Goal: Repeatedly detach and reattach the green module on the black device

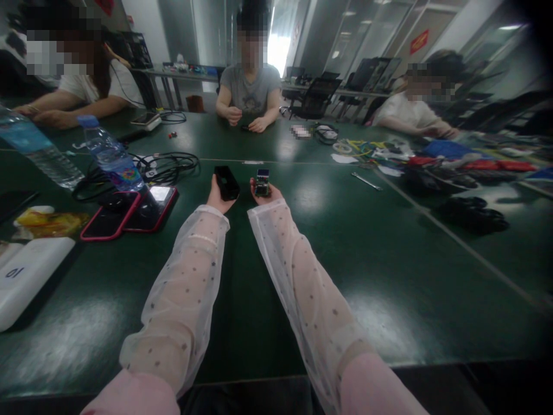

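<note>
My left hand holds a black rectangular case, its fingers wrapped round the left side and underneath. To the right of it, my right hand is closed on a small green circuit board with a little dark screen at its top end. The two hands are apart, held over the middle of the dark green table. Sheer dotted sleeves cover both forearms.
Two red-edged phones, bottles, black cables and a white power bank lie left. A wrench, black bundle and coloured wires are right. Three people sit around the table.
</note>
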A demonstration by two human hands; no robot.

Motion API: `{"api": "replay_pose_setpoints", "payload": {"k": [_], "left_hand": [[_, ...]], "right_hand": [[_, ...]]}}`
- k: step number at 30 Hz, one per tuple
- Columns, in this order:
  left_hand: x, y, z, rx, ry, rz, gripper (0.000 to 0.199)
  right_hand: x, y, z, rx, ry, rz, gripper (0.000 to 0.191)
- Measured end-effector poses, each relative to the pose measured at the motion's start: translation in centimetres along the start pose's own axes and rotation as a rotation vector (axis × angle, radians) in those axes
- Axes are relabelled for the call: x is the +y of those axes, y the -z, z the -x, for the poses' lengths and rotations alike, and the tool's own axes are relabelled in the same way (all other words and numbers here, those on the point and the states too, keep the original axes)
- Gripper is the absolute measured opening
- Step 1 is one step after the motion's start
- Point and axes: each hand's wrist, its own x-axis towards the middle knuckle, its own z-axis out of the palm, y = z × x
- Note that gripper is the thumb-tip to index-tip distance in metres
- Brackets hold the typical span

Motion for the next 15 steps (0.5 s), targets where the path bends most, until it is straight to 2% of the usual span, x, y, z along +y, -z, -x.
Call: {"api": "replay_pose_setpoints", "payload": {"k": [7, 15], "left_hand": [[0.0, 0.0, -0.1, -0.008, 0.004, -0.002, 0.050], [0.0, -0.2, 0.1, -0.007, 0.013, -0.007, 0.049]], "right_hand": [[0.0, -0.2, -0.3, 0.020, 0.024, 0.023, 0.027], [0.0, -0.9, 0.6, -0.012, 0.024, 0.043, 0.028]]}}
